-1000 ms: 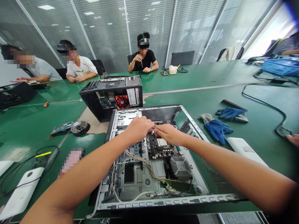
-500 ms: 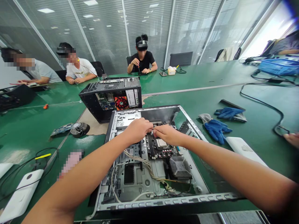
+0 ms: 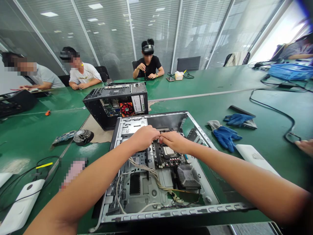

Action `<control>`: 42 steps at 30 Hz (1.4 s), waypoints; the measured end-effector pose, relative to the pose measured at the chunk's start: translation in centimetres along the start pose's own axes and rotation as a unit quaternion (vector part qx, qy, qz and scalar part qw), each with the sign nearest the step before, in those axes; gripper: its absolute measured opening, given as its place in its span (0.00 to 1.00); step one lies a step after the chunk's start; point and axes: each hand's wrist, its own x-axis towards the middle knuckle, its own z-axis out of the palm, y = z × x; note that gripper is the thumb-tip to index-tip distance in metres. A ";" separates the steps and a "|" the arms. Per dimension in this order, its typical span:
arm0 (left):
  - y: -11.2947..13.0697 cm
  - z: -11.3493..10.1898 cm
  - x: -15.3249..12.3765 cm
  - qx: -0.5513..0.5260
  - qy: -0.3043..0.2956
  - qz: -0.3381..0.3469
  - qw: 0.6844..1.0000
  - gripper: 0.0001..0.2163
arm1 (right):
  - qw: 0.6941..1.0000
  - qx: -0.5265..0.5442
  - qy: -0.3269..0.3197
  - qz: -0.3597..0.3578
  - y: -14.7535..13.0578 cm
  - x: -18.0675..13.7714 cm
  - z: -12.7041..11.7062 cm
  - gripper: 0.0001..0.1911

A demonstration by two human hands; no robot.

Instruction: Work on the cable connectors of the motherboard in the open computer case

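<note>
Both of my hands meet above the far part of a motherboard (image 3: 174, 160), inside an open computer case (image 3: 137, 209) lying on its side. My left hand (image 3: 145, 137) is closed in a pinch, and my right hand (image 3: 174, 141) pinches right beside it, the fingertips touching or nearly so. Whatever sits between the fingers is too small or hidden to make out. Just below my right hand a bare processor (image 3: 168, 150) shows in its socket. A finned heatsink (image 3: 188, 176) rests nearer to me in the case, with beige cables (image 3: 156, 176) to its left.
Behind stands another open computer case (image 3: 97, 111) with a red fan. Blue gloves (image 3: 226, 137) and a white power bank (image 3: 255, 158) lie to the right. A round cooler (image 3: 83, 137) and another white power bank (image 3: 23, 205) lie left. People sit across the green table (image 3: 207, 101).
My hands stay pinched together at the same place over the motherboard. The whole view has shifted very slightly.
</note>
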 end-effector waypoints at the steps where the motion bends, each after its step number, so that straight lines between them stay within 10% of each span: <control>1: 0.0 0.0 0.0 0.000 -0.003 0.000 1.000 0.11 | 1.000 0.002 0.000 0.000 0.0 0.0 0.0 0.16; 42: -0.1 0.2 0.2 -0.021 0.054 -0.059 0.997 0.05 | 0.994 0.088 0.022 0.057 -0.3 0.4 -0.8 0.16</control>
